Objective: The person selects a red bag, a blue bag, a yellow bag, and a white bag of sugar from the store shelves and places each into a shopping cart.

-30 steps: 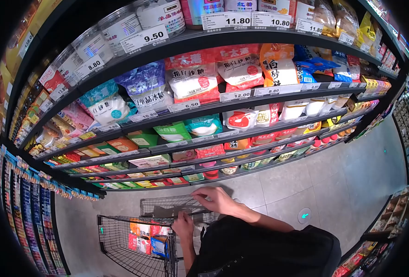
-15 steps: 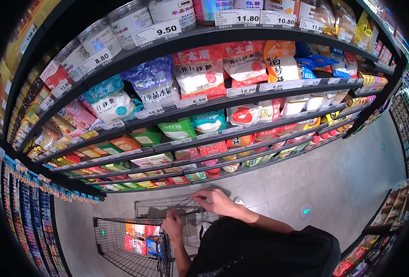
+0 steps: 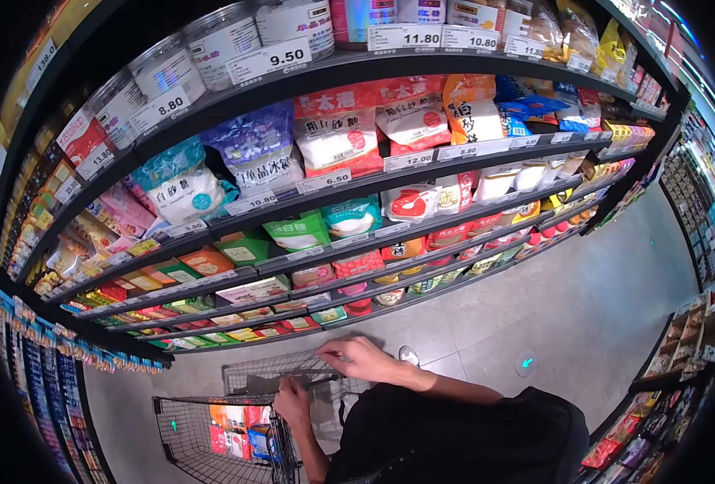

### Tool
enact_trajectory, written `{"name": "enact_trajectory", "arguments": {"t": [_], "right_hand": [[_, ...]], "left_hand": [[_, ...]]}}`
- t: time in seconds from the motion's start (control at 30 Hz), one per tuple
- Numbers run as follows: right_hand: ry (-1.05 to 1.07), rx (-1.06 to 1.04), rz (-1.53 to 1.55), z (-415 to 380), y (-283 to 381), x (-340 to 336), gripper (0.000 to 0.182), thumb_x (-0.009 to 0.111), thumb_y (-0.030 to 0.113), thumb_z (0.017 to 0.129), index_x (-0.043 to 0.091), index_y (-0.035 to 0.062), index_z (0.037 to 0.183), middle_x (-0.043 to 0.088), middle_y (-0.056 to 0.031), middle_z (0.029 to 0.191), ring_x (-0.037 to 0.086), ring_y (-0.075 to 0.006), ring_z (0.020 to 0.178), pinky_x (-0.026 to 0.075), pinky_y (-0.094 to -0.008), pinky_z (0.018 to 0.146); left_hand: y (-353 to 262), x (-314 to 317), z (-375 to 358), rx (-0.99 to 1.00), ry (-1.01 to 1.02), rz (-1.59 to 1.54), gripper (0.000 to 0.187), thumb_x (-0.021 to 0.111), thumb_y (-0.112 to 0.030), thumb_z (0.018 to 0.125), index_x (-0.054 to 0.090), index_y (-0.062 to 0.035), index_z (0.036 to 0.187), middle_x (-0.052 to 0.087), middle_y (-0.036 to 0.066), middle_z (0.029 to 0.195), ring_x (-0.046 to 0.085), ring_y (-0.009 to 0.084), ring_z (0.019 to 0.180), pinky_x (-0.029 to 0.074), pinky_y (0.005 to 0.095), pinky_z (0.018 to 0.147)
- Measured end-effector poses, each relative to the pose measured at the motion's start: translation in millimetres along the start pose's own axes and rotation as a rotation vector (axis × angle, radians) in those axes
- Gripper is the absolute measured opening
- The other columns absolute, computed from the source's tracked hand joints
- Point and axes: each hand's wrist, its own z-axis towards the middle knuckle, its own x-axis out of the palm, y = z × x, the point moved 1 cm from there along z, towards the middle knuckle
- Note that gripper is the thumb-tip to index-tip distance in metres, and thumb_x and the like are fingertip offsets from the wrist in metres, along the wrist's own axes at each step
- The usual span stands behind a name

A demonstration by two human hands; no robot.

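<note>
My left hand [image 3: 293,401] is closed on the handle end of a black wire shopping cart [image 3: 181,402]. To its right, my right hand [image 3: 352,356] hovers above the far end of the cart's handle. Its fingers are loosely bent, thumb apart from them, and I see nothing in them. Inside the cart lie several packs: red-and-white bags [image 3: 232,415], an orange one [image 3: 218,413] and a blue one [image 3: 259,444]. The black sleeve and body hide part of the cart's right side.
A tall curved-looking shelf unit holds sugar bags [image 3: 337,129], clear jars [image 3: 164,68] and price labels [image 3: 268,60]. Grey floor tiles [image 3: 486,323] run along it, with a green arrow marker [image 3: 527,363]. Another rack [image 3: 43,363] stands at the left, and stacked goods [image 3: 680,347] at the right.
The view has shifted slightly, so shelves, cart and hands all appear a little further left. My hands keep nearly the same pose relative to the cart.
</note>
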Motion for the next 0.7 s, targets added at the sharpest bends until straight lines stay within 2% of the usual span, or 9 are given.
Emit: {"name": "enact_trajectory", "arguments": {"t": [0.1, 0.33, 0.57, 0.63, 0.7], "right_hand": [[0.025, 0.003, -0.037, 1, 4, -1, 0.024, 0.06, 0.013, 0.09, 0.066, 0.0, 0.109, 0.07, -0.0185, 0.097, 0.068, -0.0336, 0.086, 0.053, -0.0383, 0.074], [0.043, 0.002, -0.043, 3, -1, 0, 0.024, 0.06, 0.013, 0.089, 0.066, 0.0004, 0.109, 0.069, -0.0185, 0.098, 0.068, -0.0344, 0.085, 0.053, -0.039, 0.072], [0.032, 0.003, -0.018, 3, 2, -4, 0.021, 0.059, 0.012, 0.088, 0.066, 0.0014, 0.105, 0.069, -0.0175, 0.09, 0.068, -0.0343, 0.081, 0.052, -0.0403, 0.07], [0.036, -0.024, -0.002, 4, -2, -1, 0.021, 0.059, 0.011, 0.088, 0.066, 0.002, 0.105, 0.07, -0.0173, 0.089, 0.068, -0.0341, 0.081, 0.053, -0.0399, 0.07], [0.007, -0.051, 0.004, 4, -4, 0, 0.021, 0.059, 0.01, 0.088, 0.066, 0.0023, 0.106, 0.07, -0.0171, 0.089, 0.068, -0.0335, 0.082, 0.053, -0.0387, 0.071]], "left_hand": [[-5, -2, 0, 0.016, -0.021, 0.011, 0.017, 0.056, -0.023, 0.09, 0.067, -0.0134, 0.099, 0.066, 0.019, 0.069, 0.065, 0.0404, 0.063, 0.051, 0.0517, 0.059], [0, 0, -1, 0.008, -0.006, -0.01, 0.016, 0.056, -0.022, 0.09, 0.067, -0.0146, 0.099, 0.066, 0.019, 0.067, 0.065, 0.0404, 0.062, 0.05, 0.0514, 0.058], [2, 1, -1, 0.032, -0.055, -0.054, 0.016, 0.056, -0.023, 0.09, 0.066, -0.0147, 0.099, 0.066, 0.018, 0.067, 0.065, 0.0398, 0.063, 0.05, 0.0512, 0.058], [2, 1, -1, 0.004, 0.02, 0.018, 0.017, 0.055, -0.024, 0.09, 0.067, -0.0145, 0.098, 0.066, 0.018, 0.067, 0.065, 0.0394, 0.062, 0.05, 0.0511, 0.058], [0, -2, -1, -0.001, 0.006, 0.04, 0.017, 0.056, -0.024, 0.09, 0.067, -0.0144, 0.097, 0.066, 0.017, 0.066, 0.065, 0.0388, 0.061, 0.05, 0.0508, 0.057]]}}
